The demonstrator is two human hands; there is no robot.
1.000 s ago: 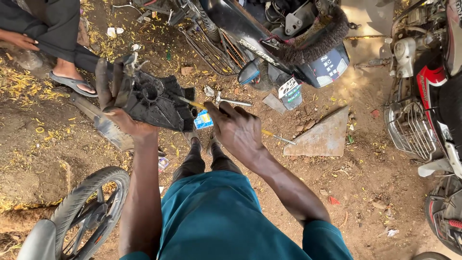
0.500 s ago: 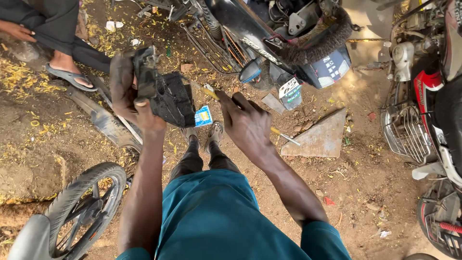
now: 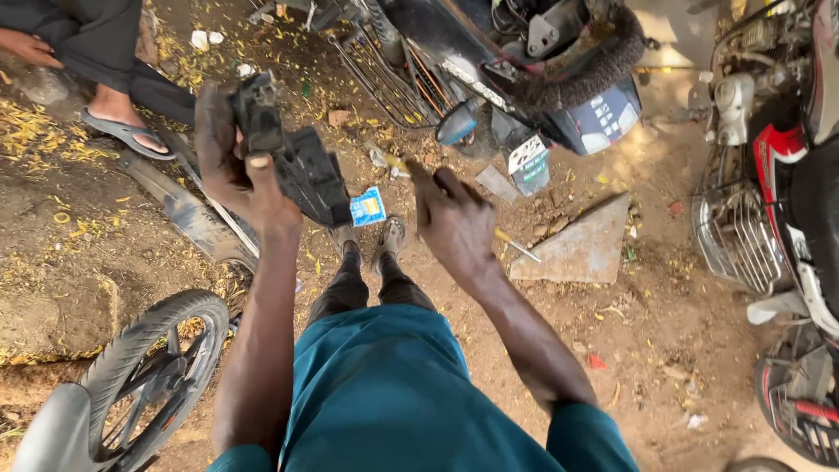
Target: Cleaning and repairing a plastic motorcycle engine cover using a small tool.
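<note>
Since half a second ago the black motorcycle part [image 3: 297, 166] is rising higher | left hand [image 3: 232, 162] is gripping its upper end, thumb on top, holding it above the dirt ground [image 3: 664, 315] | right hand [image 3: 454, 223] is hovering beside it, fingers loosely curled around a yellow-handled screwdriver [image 3: 516, 245] | blue packet [image 3: 368, 207] is lying below.
</note>
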